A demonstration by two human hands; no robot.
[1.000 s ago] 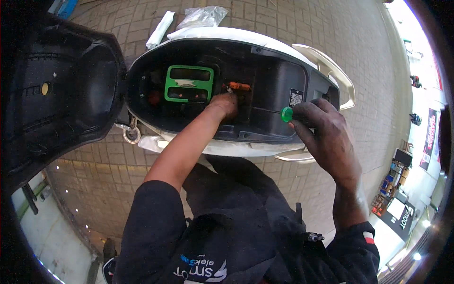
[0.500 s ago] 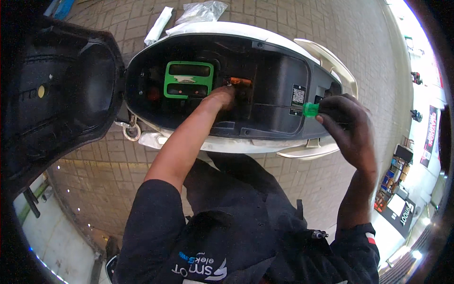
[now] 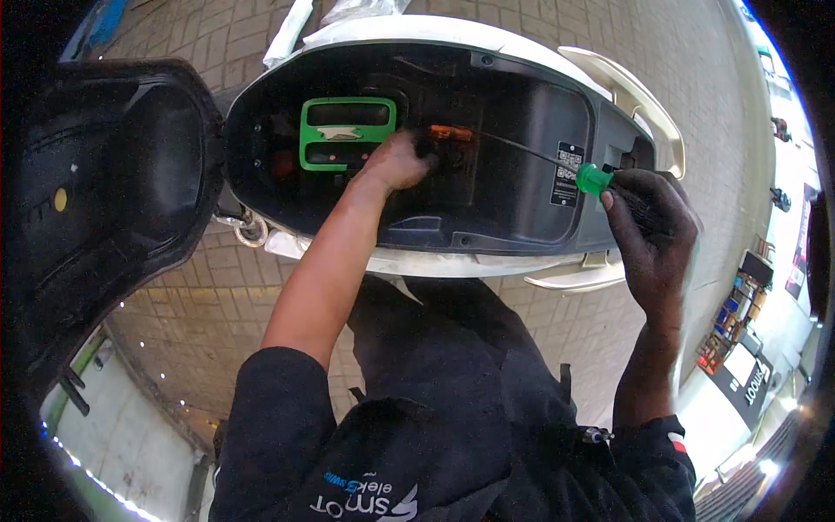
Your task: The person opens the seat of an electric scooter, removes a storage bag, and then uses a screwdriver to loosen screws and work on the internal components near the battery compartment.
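Observation:
My right hand (image 3: pixel 654 209) grips a screwdriver by its green handle (image 3: pixel 593 179). Its long thin shaft slants left into the black storage well (image 3: pixel 522 113) of a scooter, toward an orange part (image 3: pixel 450 133). Inside the well, my left hand (image 3: pixel 400 162) is beside that orange part; its fingers are blurred and partly lost against the dark plastic. Just left of this hand sits a green frame (image 3: pixel 306 139) with two dark openings. A label with a printed code (image 3: pixel 567 174) is stuck near the well's right end, close to the screwdriver handle.
The raised black seat (image 3: pixel 130 165) stands open at the left, beside a metal hook (image 3: pixel 252 230). Pale grab rails (image 3: pixel 639 87) flank the scooter's right end. Clear plastic wrap (image 3: pixel 361 10) lies on the brick paving (image 3: pixel 209 52) beyond.
The screwdriver shaft now shows clearly, running toward the orange part. My left hand has shifted slightly left and up off that part. The whole view has shifted a little.

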